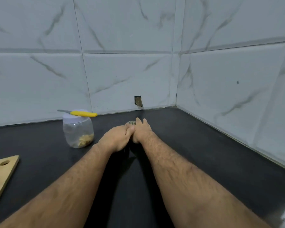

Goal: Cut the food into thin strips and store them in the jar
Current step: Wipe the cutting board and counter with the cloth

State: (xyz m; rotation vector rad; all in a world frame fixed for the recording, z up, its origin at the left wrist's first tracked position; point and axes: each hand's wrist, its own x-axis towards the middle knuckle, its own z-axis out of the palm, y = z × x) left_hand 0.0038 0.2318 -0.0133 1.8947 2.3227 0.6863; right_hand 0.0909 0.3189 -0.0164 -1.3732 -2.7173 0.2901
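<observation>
Both hands pressed together on counter, grip unclear; knife atop lidded jar w/ strips.

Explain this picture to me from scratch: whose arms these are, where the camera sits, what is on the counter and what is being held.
There is no machine here. A person wears a camera on the head, looking forward and down, so the two bare arms are that person's own. The left hand and right hand meet over a small striped thing on the dark counter; it is mostly hidden, and I cannot tell whose grip is on it. To the left stands a clear jar, lid on, with some pale food pieces at the bottom. A yellow-handled knife lies across the lid. A wooden cutting board shows at the left edge.
</observation>
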